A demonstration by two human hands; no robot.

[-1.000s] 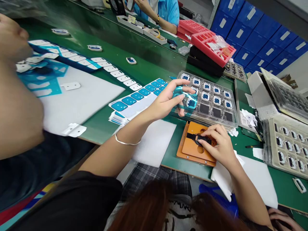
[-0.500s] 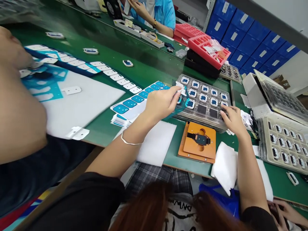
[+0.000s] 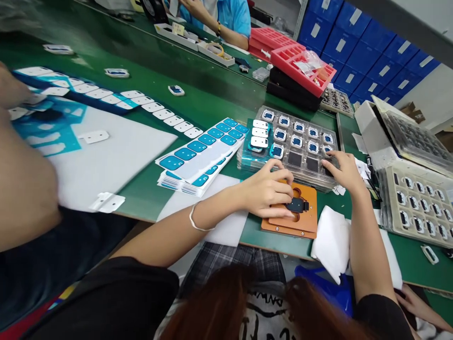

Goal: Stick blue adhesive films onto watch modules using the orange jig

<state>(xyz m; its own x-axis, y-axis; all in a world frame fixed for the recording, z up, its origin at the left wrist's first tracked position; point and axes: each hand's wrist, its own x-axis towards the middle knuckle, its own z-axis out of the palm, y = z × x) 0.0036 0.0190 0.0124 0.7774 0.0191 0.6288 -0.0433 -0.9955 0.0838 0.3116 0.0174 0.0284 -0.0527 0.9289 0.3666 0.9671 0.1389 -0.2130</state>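
Observation:
My left hand (image 3: 271,191) is over an orange fixture (image 3: 276,227), its fingers curved and spread beside the black part (image 3: 295,204) in the middle. No grip on that part can be seen. At the lower right corner of a clear tray (image 3: 269,163) is my right hand (image 3: 345,174), thumb and forefinger apart by a white-framed part (image 3: 327,149). Several such parts with dark blue middles sit in the tray's pockets. A teal film with white stickers (image 3: 259,133) lies across the tray's left side. Left of it is a stack of blue-and-white sticker sheets (image 3: 201,153).
A white foam sheet (image 3: 138,146) and a strip of white stickers (image 3: 163,113) lie to the left, near another person's arm (image 3: 28,179). Behind the tray stand red trays (image 3: 302,63). A folded white cloth (image 3: 331,241) is right of the fixture; beige part trays (image 3: 414,203) are further right.
My left hand has let go of the teal sticker film, leaving it on the tray, and has moved down to the orange fixture. My right hand stays at the tray's corner.

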